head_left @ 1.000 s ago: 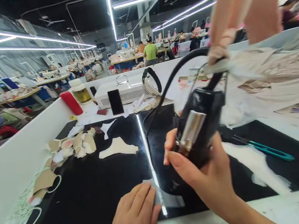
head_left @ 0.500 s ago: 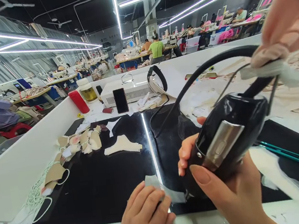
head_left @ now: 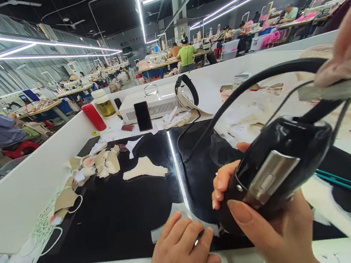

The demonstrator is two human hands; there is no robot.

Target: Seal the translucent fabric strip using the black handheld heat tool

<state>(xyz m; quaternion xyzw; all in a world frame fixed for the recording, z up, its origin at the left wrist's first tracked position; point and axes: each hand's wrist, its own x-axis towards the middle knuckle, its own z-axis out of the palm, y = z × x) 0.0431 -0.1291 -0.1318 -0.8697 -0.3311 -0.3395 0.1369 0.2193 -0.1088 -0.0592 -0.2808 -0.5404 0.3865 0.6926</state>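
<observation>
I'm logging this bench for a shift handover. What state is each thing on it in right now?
Black hand tool: lifted off the table, gripped in the right hand.
Grey fabric piece: flat on the black table, pressed by the left hand.
Phone: upright, screen dark.
Red bottle: standing, closed.
Teal clippers: lying untouched.
Beige cut pieces: loosely heaped.

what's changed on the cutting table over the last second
The left hand has slid a little right along the near edge, and more of the thin translucent piece under its fingers now shows. The right hand keeps gripping the black tool. The beige fabric pieces stayed put.
</observation>
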